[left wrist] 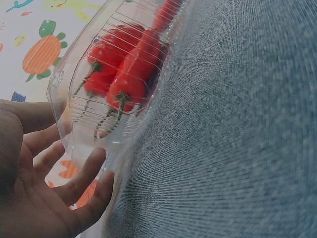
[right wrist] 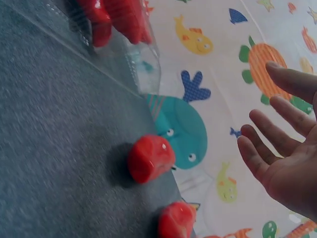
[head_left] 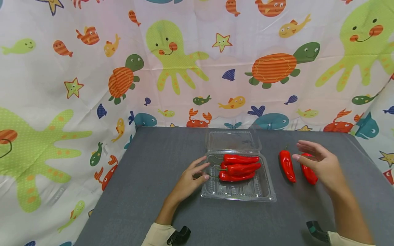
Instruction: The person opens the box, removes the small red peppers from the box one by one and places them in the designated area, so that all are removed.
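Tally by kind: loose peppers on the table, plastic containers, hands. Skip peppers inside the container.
Loose red peppers: 2
Clear plastic container: 1
Hands, left hand and right hand: 2
Total: 5

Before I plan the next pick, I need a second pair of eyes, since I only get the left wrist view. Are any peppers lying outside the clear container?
Observer: Yes. The head view shows two, to the right of the clear container: an inner pepper and an outer pepper.
Operator: Is the right hand holding either one?
Observer: No. The right wrist view shows the right hand with nothing between its fingers.
Operator: Which is it nearer to?
Observer: The outer one; in the head view the hand partly covers it.
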Tool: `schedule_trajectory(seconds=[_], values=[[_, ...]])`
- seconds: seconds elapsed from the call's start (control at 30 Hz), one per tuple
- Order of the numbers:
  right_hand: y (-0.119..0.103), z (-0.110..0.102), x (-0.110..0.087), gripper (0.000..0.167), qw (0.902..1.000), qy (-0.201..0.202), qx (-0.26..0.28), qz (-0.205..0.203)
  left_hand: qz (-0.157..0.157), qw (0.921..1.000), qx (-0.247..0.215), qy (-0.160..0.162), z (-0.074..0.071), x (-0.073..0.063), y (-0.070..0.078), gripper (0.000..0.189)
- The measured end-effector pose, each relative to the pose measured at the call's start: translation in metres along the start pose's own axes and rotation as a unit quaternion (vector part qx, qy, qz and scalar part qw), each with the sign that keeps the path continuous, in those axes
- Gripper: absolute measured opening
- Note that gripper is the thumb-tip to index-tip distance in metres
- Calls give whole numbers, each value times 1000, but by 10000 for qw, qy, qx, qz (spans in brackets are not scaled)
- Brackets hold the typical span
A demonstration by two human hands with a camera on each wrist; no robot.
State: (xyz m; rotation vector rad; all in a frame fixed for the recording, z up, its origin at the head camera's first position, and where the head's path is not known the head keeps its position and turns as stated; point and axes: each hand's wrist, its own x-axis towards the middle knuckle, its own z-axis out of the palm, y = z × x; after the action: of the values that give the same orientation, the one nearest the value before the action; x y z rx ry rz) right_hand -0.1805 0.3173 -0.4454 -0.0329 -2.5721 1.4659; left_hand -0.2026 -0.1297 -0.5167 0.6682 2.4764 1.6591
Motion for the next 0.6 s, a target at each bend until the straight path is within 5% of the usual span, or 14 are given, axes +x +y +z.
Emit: schedule_trajectory(seconds=[0.3, 0.6], values=[[-10, 28, 1, 60, 9968, -376, 89, -698, -16, 10000, -26, 1, 0, 0, 1, 53], [-21, 54, 0, 61, 9920, -868, 165, -907, -5, 10000, -23, -13, 0, 0, 1, 53]])
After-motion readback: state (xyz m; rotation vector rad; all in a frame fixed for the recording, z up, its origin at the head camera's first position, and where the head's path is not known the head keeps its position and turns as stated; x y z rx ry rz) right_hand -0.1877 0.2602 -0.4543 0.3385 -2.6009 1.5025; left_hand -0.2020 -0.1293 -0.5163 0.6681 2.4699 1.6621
